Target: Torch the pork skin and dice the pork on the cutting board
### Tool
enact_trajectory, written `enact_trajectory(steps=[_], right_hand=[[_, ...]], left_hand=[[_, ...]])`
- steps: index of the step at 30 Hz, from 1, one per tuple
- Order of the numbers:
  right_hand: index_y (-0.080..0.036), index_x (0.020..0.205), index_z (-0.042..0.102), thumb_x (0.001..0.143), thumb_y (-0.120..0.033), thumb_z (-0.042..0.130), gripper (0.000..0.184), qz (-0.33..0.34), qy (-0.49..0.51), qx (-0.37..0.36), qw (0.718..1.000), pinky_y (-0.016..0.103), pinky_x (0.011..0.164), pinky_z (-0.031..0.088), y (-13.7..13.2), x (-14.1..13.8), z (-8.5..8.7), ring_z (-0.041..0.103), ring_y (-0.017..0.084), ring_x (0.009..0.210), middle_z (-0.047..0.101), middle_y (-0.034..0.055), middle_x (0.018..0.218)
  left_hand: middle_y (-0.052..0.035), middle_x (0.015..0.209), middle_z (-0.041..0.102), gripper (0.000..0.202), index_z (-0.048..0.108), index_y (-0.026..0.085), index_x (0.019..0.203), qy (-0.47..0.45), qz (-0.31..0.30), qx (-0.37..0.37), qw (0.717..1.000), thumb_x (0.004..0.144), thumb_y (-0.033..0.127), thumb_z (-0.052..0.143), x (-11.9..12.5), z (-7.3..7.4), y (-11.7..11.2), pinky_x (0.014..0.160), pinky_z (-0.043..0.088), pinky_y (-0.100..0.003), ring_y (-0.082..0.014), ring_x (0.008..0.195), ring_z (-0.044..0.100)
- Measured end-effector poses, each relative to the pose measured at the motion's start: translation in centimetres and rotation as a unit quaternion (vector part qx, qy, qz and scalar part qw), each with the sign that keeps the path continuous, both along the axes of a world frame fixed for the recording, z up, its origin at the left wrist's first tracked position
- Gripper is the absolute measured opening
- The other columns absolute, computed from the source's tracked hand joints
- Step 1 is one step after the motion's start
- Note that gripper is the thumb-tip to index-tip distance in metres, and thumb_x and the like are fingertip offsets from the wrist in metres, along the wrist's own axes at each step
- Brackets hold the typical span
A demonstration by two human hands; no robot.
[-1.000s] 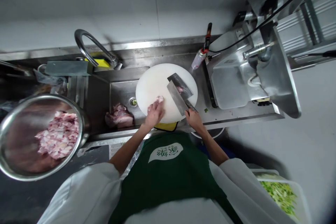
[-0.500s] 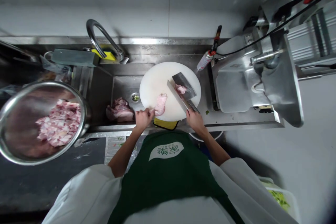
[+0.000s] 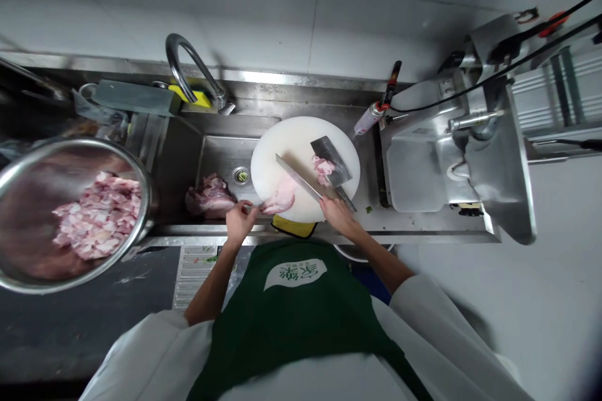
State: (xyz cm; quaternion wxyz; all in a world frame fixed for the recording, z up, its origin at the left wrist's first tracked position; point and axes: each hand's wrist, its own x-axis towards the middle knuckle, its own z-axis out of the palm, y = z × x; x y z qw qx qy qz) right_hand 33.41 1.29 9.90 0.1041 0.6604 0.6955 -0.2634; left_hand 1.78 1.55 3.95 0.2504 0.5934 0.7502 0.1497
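A steel bowl (image 3: 32,200) of diced meat (image 3: 96,216) sits left, a slicer (image 3: 451,150) right.

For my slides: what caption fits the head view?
Right hand holds a cleaver over raw meat on a white board; left hand grips it.

Both my arms reach forward, elbows bent, forearms bare. Left hand (image 3: 239,220) is out front-left, fingers pinched together, fingertips pointing right. Right hand (image 3: 335,213) is a closed fist, knuckles up, wrist angled inward toward the left. The hands are near each other, not touching.
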Motion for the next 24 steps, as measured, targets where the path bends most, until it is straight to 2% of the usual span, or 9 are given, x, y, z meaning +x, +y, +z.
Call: enact_trajectory(steps=[2, 4, 7, 9, 13, 18, 21, 24], right_hand=[[-0.013, 0.12, 0.067, 0.113, -0.033, 0.034, 0.04, 0.016, -0.01, 0.003, 1.0, 0.031, 0.082, 0.046, -0.2, -0.2, 0.0, 0.073, 0.027, 0.093, 0.077, 0.0183, 0.101], [-0.013, 0.122, 0.067, 0.112, -0.034, 0.034, 0.041, 0.023, -0.021, 0.001, 1.0, 0.032, 0.081, 0.047, -0.1, -0.5, -0.2, 0.073, 0.027, 0.094, 0.077, 0.0174, 0.102], [-0.013, 0.121, 0.068, 0.112, -0.035, 0.035, 0.04, 0.019, -0.027, -0.008, 0.999, 0.033, 0.083, 0.049, 0.4, -0.6, -0.5, 0.073, 0.029, 0.097, 0.077, 0.0177, 0.105], [-0.014, 0.121, 0.068, 0.111, -0.035, 0.036, 0.04, 0.018, -0.019, -0.01, 1.0, 0.034, 0.086, 0.05, 0.5, -0.1, -0.6, 0.073, 0.029, 0.101, 0.076, 0.0178, 0.108], [-0.013, 0.125, 0.067, 0.111, -0.035, 0.035, 0.041, 0.012, -0.001, -0.03, 0.999, 0.035, 0.087, 0.051, -0.7, 1.7, 0.0, 0.073, 0.03, 0.098, 0.076, 0.0167, 0.104], [-0.013, 0.125, 0.067, 0.111, -0.035, 0.034, 0.042, 0.01, -0.005, -0.045, 0.999, 0.037, 0.085, 0.051, -1.6, 2.6, 0.4, 0.074, 0.03, 0.091, 0.076, 0.0161, 0.097], [-0.01, 0.127, 0.066, 0.11, -0.034, 0.037, 0.041, 0.015, -0.009, -0.039, 0.999, 0.037, 0.088, 0.051, 0.3, 1.1, 0.1, 0.074, 0.031, 0.097, 0.076, 0.019, 0.104], [-0.008, 0.126, 0.066, 0.11, -0.029, 0.039, 0.038, 0.06, 0.004, 0.02, 0.998, 0.038, 0.103, 0.047, 3.7, -1.4, 0.2, 0.068, 0.03, 0.117, 0.073, 0.0222, 0.121]], left_hand=[[-0.0044, 0.076, 0.065, 0.018, 0.069, 0.018, 0.087, -0.041, 0.0, 0.128, 0.991, 0.09, 0.033, 0.06, 1.8, -0.1, 1.0, 0.075, 0.047, -0.032, -0.0204, 0.075, 0.061], [-0.009, 0.093, 0.068, 0.018, 0.069, 0.018, 0.088, -0.081, -0.07, 0.225, 0.968, 0.093, 0.031, 0.058, 4.8, -0.8, 2.7, 0.087, 0.05, -0.036, -0.0238, 0.093, 0.062], [-0.0122, 0.106, 0.067, 0.015, 0.07, 0.019, 0.092, -0.104, -0.2, 0.241, 0.944, 0.096, 0.026, 0.057, 9.5, -3.0, 5.4, 0.094, 0.05, -0.041, -0.027, 0.105, 0.057], [-0.0128, 0.105, 0.066, 0.016, 0.069, 0.019, 0.09, -0.089, -0.238, 0.221, 0.941, 0.097, 0.022, 0.055, 11.3, -4.6, 6.5, 0.095, 0.05, -0.043, -0.0277, 0.104, 0.055], [-0.0125, 0.1, 0.064, 0.019, 0.068, 0.019, 0.089, -0.079, -0.243, 0.205, 0.945, 0.099, 0.019, 0.052, 11.5, -6.6, 7.1, 0.094, 0.049, -0.044, -0.0276, 0.099, 0.053], [-0.012, 0.097, 0.063, 0.019, 0.067, 0.019, 0.088, -0.093, -0.26, 0.193, 0.942, 0.099, 0.02, 0.051, 10.8, -7.1, 7.0, 0.092, 0.049, -0.044, -0.0275, 0.096, 0.054], [-0.0128, 0.101, 0.064, 0.02, 0.068, 0.019, 0.092, -0.101, -0.261, 0.189, 0.941, 0.1, 0.021, 0.049, 11.1, -7.2, 7.2, 0.094, 0.049, -0.045, -0.0277, 0.099, 0.055], [-0.0135, 0.103, 0.065, 0.022, 0.068, 0.018, 0.096, -0.108, -0.257, 0.191, 0.941, 0.101, 0.021, 0.047, 11.2, -7.3, 7.2, 0.095, 0.049, -0.045, -0.0277, 0.101, 0.056]])
